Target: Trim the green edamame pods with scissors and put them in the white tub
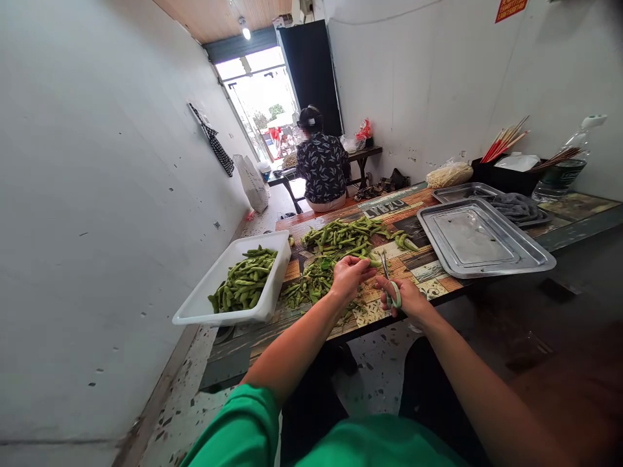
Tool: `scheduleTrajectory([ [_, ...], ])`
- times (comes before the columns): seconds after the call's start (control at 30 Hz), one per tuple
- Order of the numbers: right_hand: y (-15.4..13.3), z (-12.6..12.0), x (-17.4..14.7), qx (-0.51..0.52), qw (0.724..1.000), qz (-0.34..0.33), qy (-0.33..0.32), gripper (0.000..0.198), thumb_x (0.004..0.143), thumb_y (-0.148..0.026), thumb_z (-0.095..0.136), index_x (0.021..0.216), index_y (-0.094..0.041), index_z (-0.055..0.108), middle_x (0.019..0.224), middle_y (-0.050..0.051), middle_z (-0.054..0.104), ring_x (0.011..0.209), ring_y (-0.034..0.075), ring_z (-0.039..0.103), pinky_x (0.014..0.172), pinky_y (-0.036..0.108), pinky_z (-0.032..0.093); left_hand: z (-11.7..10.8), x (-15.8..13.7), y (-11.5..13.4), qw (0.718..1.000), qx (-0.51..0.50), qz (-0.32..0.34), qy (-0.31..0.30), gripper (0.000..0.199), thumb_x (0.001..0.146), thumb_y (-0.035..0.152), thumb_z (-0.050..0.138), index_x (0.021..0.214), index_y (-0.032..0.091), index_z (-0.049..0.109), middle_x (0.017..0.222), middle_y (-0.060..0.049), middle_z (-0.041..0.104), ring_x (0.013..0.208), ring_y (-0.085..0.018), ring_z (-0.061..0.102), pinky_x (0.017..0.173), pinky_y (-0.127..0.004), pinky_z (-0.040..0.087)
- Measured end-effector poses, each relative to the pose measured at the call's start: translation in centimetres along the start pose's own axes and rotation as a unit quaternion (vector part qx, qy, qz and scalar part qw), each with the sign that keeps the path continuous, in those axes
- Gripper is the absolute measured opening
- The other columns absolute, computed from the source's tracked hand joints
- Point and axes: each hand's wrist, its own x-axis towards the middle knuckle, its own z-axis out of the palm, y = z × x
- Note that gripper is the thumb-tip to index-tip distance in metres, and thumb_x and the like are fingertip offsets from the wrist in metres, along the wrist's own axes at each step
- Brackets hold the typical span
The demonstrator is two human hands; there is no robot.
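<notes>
My left hand (348, 277) is closed on a green edamame pod (374, 263), whose end sticks out to the right of the fingers. In my right hand (405, 299) is a pair of scissors (395, 293) with pale green handles, my fingers through the loops and the blades pointing up beside the pod. Beyond my hands lies a heap of edamame pods (343, 235) on the patterned table (426, 261). Smaller trimmings (311, 277) are spread just left of my left hand. To the left, a white plastic tub (233, 318) holds more pods.
A metal tray (479, 237) lies at the right, near a grey cloth (516, 206). Behind are a black box of skewers (501, 174), a plastic bottle (559, 172) and a pale bundle (450, 175). A person (322, 165) sits ahead, back turned, at another table (365, 153).
</notes>
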Motion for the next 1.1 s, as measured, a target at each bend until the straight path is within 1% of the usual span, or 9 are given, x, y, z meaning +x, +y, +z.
scheduleTrajectory([
  [0.23, 0.2, 0.1, 0.0, -0.019, 1.000, -0.005, -0.003, 0.039, 0.067, -0.052, 0.071, 0.073, -0.016, 0.057, 0.050, -0.003, 0.054, 0.041, 0.010, 0.052, 0.027, 0.018, 0.034, 0.3, -0.5, -0.1, 1.000, 0.011, 0.005, 0.001, 0.035, 0.063, 0.014, 0.075, 0.070, 0.015, 0.041, 0.061, 0.000, 0.060, 0.054, -0.014, 0.064, 0.062, -0.028, 0.055],
  [0.4, 0.6, 0.3, 0.0, -0.026, 0.999, -0.013, 0.031, 0.039, 0.068, -0.052, 0.070, 0.067, -0.015, 0.058, 0.040, -0.005, 0.049, 0.032, 0.008, 0.046, 0.028, 0.017, 0.028, 0.1, -0.3, -0.1, 1.000, 0.023, -0.003, -0.001, 0.029, 0.064, 0.012, 0.068, 0.070, 0.016, 0.040, 0.059, -0.001, 0.061, 0.053, -0.014, 0.063, 0.060, -0.028, 0.053],
  [0.6, 1.4, -0.8, 0.2, 0.062, 0.996, 0.004, 0.059, 0.042, 0.066, -0.054, 0.071, 0.073, -0.015, 0.059, 0.045, -0.004, 0.052, 0.035, 0.008, 0.048, 0.026, 0.016, 0.026, -0.6, 3.4, 1.6, 0.997, 0.022, -0.065, 0.035, 0.011, 0.070, 0.021, 0.053, 0.069, 0.016, 0.044, 0.053, 0.001, 0.054, 0.052, -0.011, 0.058, 0.059, -0.025, 0.050],
  [0.67, 1.4, -1.2, 0.1, 0.086, 0.994, 0.008, 0.062, 0.044, 0.067, -0.056, 0.069, 0.076, -0.015, 0.060, 0.048, -0.003, 0.053, 0.037, 0.009, 0.051, 0.026, 0.016, 0.028, -0.4, 4.9, 1.8, 0.990, 0.120, -0.070, 0.030, 0.013, 0.072, 0.026, 0.053, 0.068, 0.016, 0.047, 0.052, 0.002, 0.051, 0.047, -0.009, 0.052, 0.053, -0.021, 0.045],
  [0.73, 1.2, -1.4, 0.0, 0.102, 0.993, 0.011, 0.065, 0.045, 0.068, -0.057, 0.069, 0.077, -0.014, 0.059, 0.049, -0.003, 0.053, 0.037, 0.008, 0.051, 0.026, 0.015, 0.028, 0.1, 6.1, 1.4, 0.949, 0.314, -0.022, 0.028, 0.019, 0.071, 0.033, 0.059, 0.067, 0.015, 0.053, 0.052, 0.001, 0.051, 0.049, -0.010, 0.051, 0.051, -0.020, 0.041],
  [0.87, 1.1, -1.6, 0.0, 0.123, 0.990, 0.019, 0.064, 0.046, 0.066, -0.058, 0.070, 0.078, -0.014, 0.058, 0.048, -0.003, 0.052, 0.036, 0.008, 0.050, 0.025, 0.014, 0.027, 1.6, 7.8, -0.2, 0.746, 0.661, 0.068, 0.033, 0.029, 0.065, 0.042, 0.068, 0.066, 0.013, 0.064, 0.073, -0.011, 0.065, 0.075, -0.020, 0.062, 0.063, -0.025, 0.043],
  [0.93, 1.3, -1.7, 0.0, 0.124, 0.991, 0.014, 0.056, 0.046, 0.066, -0.057, 0.070, 0.078, -0.014, 0.058, 0.048, -0.003, 0.052, 0.037, 0.008, 0.050, 0.025, 0.014, 0.027, 2.3, 8.4, -0.8, 0.681, 0.728, 0.064, 0.037, 0.028, 0.065, 0.039, 0.068, 0.076, 0.013, 0.068, 0.088, -0.015, 0.068, 0.082, -0.022, 0.063, 0.066, -0.026, 0.044],
  [1.0, 1.5, -1.8, 0.0, 0.124, 0.991, 0.007, 0.045, 0.045, 0.068, -0.057, 0.070, 0.078, -0.014, 0.058, 0.048, -0.003, 0.053, 0.037, 0.008, 0.050, 0.025, 0.014, 0.028, 2.6, 8.8, -1.1, 0.657, 0.752, 0.052, 0.019, 0.027, 0.063, 0.032, 0.069, 0.083, 0.013, 0.070, 0.093, -0.016, 0.068, 0.082, -0.021, 0.063, 0.067, -0.025, 0.044],
  [1.1, 1.5, -1.9, -0.1, 0.118, 0.992, 0.005, 0.038, 0.042, 0.069, -0.054, 0.069, 0.076, -0.015, 0.057, 0.048, -0.003, 0.053, 0.038, 0.008, 0.051, 0.025, 0.014, 0.028, 2.4, 8.7, -1.0, 0.679, 0.731, 0.064, -0.027, 0.024, 0.064, 0.025, 0.065, 0.082, 0.011, 0.072, 0.082, -0.012, 0.069, 0.071, -0.018, 0.060, 0.062, -0.024, 0.043],
])
